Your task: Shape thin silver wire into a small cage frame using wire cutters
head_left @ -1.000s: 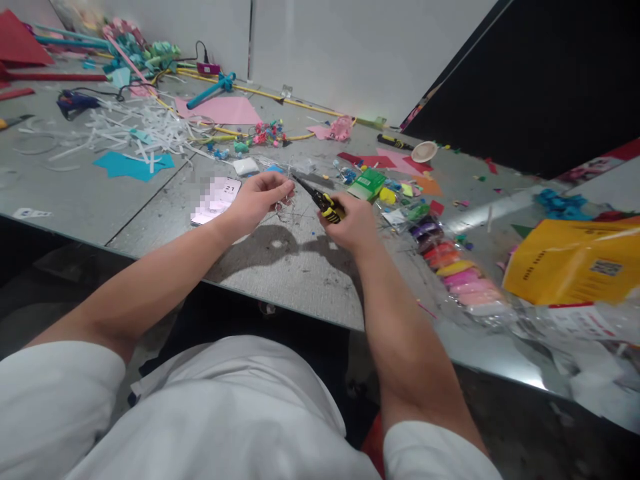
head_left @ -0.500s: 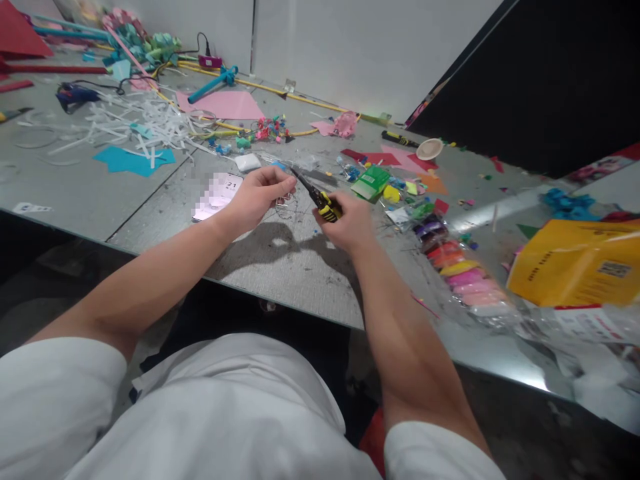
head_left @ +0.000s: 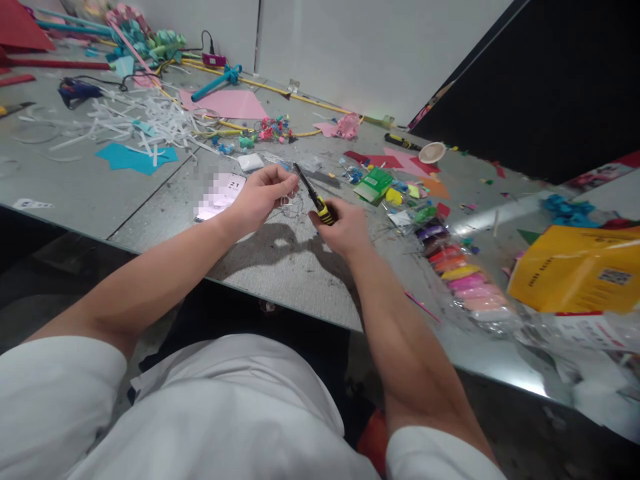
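Note:
My right hand (head_left: 343, 227) is closed around slim black pliers (head_left: 311, 188) with yellow-striped grips. Their long, narrow nose points up and to the left, ending just beside the fingertips of my left hand (head_left: 267, 193). Thumb and forefinger of that left hand are pinched together. Thin, pale wire (head_left: 293, 208) seems to run from the pinch and loops below it, above the table; its fine ends are hard to make out. Behind my left wrist lies a phone (head_left: 220, 197) with its screen lit, partly blurred out.
White paper strips (head_left: 165, 120), blue paper (head_left: 135, 159) and pink paper (head_left: 225, 103) lie at the left and back. To the right are a green packet (head_left: 374, 185), a bag of coloured clay (head_left: 463, 273) and a yellow package (head_left: 575, 270). The table's front edge runs below my forearms.
The pliers have turned in my right hand, now showing a narrower side, and their tip stands slightly higher. My left hand keeps its pinch. The whole view has shifted slightly.

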Tool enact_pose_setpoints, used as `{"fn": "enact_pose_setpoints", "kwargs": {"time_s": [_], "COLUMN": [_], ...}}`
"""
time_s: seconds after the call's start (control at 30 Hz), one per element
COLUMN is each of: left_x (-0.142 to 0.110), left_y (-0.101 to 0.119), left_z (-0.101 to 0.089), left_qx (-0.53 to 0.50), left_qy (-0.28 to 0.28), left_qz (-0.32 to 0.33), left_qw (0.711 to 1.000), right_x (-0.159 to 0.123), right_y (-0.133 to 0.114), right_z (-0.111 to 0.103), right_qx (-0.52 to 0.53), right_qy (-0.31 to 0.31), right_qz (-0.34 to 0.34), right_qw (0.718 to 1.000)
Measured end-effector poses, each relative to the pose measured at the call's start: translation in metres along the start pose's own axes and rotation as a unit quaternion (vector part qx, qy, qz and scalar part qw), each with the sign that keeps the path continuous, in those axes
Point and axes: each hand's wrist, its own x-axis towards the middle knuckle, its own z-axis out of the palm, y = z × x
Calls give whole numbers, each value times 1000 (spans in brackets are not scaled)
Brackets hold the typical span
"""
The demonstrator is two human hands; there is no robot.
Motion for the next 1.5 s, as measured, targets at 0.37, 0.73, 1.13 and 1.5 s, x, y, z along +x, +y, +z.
{"fn": "enact_pose_setpoints", "kwargs": {"time_s": [0.37,0.73,1.13,1.5], "left_x": [11,8,9,9], "left_y": [-12,-7,-4,4], "left_z": [0,5,5,4], "left_qx": [-95,-127,-149,-149], "left_qy": [-5,5,15,6], "left_qz": [27,-9,-48,-62], "left_qw": [995,992,987,987], "right_x": [1,-5,-6,-7], "right_y": [1,-10,-21,-31], "right_z": [6,0,-6,-5], "right_qx": [3,58,34,39], "right_qy": [5,-67,-93,-94], "right_qz": [7,34,47,78], "right_qw": [1000,995,994,992]}}
